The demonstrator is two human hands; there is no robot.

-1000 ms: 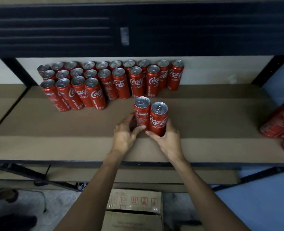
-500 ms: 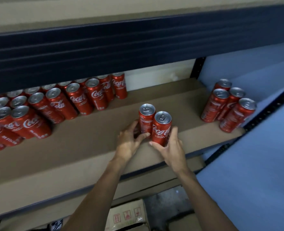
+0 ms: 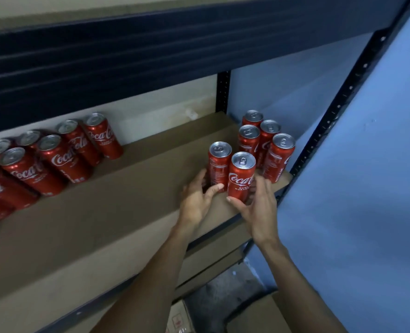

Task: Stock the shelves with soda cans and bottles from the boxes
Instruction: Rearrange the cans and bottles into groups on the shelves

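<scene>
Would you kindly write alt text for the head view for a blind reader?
A left hand and right hand hold two slim red aluminium cola cans upright on a brown cardboard-lined shelf, beside four matching cans at its right end; more cans stand at left.

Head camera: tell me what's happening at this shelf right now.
A person is stocking soda cans. The left hand grips the left can and the right hand grips the right can, both low down. The two cans stand upright, side by side, on the cardboard-lined shelf. They are just in front and left of a cluster of four cans at the shelf's right end. A larger block of cans stands further left. Cardboard boxes sit below.
</scene>
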